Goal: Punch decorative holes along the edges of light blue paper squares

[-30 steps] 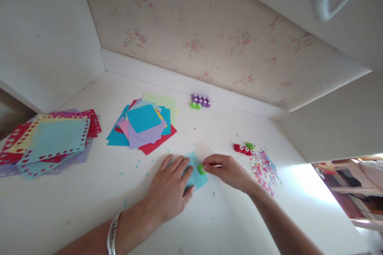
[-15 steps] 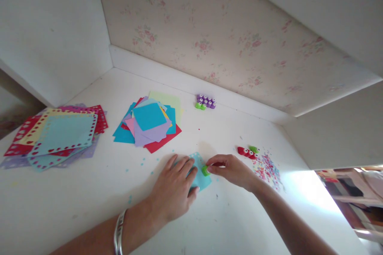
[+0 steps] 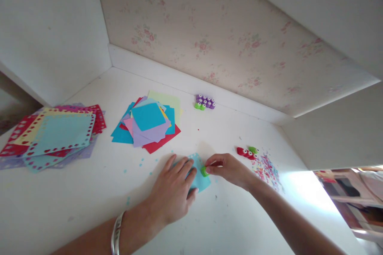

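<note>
A small light-blue sheet of paper (image 3: 202,183) lies on the white table, with punched holes along its far edge. My left hand (image 3: 175,187) rests flat on the paper's left part, fingers spread, hiding much of it. Between thumb and fingers of my right hand (image 3: 223,167) is a small green craft punch (image 3: 204,171), set at the paper's right edge. Small blue paper bits (image 3: 142,162) are scattered left of my left hand.
Punched sheets (image 3: 64,131) are piled at the left, plain coloured paper (image 3: 149,117) behind my left hand. Purple and green punches (image 3: 205,101) stand near the wall. Red and green punches (image 3: 247,152) sit at the right beside a heap of confetti (image 3: 267,171).
Both hands, the paper and the green craft punch keep nearly the same places. The whole view has shifted very slightly.
</note>
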Available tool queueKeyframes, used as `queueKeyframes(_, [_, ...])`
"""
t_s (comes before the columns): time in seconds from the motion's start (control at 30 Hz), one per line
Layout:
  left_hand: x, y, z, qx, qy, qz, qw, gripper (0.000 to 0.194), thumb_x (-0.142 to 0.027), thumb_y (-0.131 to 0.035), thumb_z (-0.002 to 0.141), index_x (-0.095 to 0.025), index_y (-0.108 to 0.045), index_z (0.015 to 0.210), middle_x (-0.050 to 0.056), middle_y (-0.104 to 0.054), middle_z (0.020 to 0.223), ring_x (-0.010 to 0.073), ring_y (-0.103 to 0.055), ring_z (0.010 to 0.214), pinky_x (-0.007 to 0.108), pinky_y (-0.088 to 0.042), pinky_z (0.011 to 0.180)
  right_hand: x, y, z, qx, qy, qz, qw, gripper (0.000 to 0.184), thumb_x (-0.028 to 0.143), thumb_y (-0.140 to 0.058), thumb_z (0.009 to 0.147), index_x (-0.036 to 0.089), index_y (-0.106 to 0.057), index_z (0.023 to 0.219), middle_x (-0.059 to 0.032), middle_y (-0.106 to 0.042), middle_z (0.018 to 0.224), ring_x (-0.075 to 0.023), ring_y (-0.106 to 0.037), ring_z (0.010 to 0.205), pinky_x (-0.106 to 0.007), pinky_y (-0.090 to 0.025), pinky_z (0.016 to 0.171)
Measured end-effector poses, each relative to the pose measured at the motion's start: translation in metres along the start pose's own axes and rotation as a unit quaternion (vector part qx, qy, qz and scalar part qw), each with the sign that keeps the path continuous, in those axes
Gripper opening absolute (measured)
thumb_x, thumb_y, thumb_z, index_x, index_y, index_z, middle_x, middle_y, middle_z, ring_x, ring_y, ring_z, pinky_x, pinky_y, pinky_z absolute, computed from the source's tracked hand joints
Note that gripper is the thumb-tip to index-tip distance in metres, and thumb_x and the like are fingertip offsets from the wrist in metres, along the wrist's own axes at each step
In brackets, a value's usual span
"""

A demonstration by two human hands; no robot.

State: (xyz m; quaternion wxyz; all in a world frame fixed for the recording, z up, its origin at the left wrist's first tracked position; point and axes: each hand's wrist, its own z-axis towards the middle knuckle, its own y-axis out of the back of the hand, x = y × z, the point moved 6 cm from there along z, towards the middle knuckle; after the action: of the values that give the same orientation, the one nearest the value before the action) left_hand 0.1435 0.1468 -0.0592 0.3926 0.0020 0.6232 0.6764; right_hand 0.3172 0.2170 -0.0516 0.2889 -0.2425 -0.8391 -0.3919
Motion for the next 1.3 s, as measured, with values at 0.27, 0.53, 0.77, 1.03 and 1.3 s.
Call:
queueKeyframes(0.27, [-0.002, 0.006, 0.001, -0.001, 0.004, 0.004, 1.000, 0.039, -0.044, -0.056, 0.092, -0.022, -0.058, 0.124, 0.010, -0.055, 0.138, 0.0268, -0.043, 0.133, 0.054, -0.012, 0.118, 0.018, 0.001, -0.006, -0.035, -0.010, -0.099, 0.994, 0.012, 0.029, -0.070, 0.075, 0.021, -0.075, 0.083, -0.0019, -0.074, 0.078, -0.0174, -0.065, 0.069, -0.026, -0.046, 0.062])
queueKeyframes(0.53, [-0.002, 0.005, 0.001, 0.003, -0.004, 0.008, 1.000, 0.038, -0.041, -0.056, 0.092, -0.022, -0.057, 0.124, 0.010, -0.056, 0.136, 0.0277, -0.045, 0.130, 0.054, -0.017, 0.117, 0.003, 0.005, -0.005, -0.009, 0.006, -0.052, 0.999, 0.021, 0.038, -0.072, 0.076, 0.023, -0.077, 0.090, -0.0017, -0.075, 0.079, -0.0176, -0.066, 0.071, -0.026, -0.047, 0.062])
queueKeyframes(0.77, [-0.002, 0.005, 0.002, 0.000, -0.010, 0.012, 1.000, 0.038, -0.042, -0.056, 0.092, -0.022, -0.058, 0.124, 0.009, -0.056, 0.136, 0.0276, -0.046, 0.129, 0.054, -0.020, 0.115, -0.018, 0.028, -0.023, -0.028, -0.002, -0.051, 0.998, 0.026, 0.041, -0.065, 0.083, 0.023, -0.076, 0.099, -0.0037, -0.077, 0.088, -0.0205, -0.070, 0.079, -0.030, -0.052, 0.070])
queueKeyframes(1.03, [-0.001, 0.007, 0.004, -0.004, -0.010, 0.010, 1.000, 0.035, -0.041, -0.056, 0.091, -0.024, -0.059, 0.122, 0.007, -0.057, 0.135, 0.0274, -0.047, 0.128, 0.053, -0.023, 0.114, 0.000, 0.025, -0.048, -0.161, 0.051, -0.167, 0.971, 0.022, 0.038, -0.064, 0.085, 0.022, -0.076, 0.093, -0.0054, -0.075, 0.095, -0.0202, -0.069, 0.080, -0.031, -0.053, 0.073])
queueKeyframes(1.3, [-0.002, 0.007, 0.005, -0.013, -0.013, 0.016, 1.000, 0.033, -0.039, -0.057, 0.091, -0.025, -0.061, 0.120, 0.006, -0.060, 0.131, 0.0267, -0.049, 0.125, 0.052, -0.023, 0.113, -0.018, 0.039, -0.051, -0.159, 0.055, -0.081, 0.982, 0.018, 0.033, -0.062, 0.085, 0.027, -0.078, 0.088, -0.0009, -0.076, 0.093, -0.0196, -0.069, 0.084, -0.031, -0.052, 0.076])
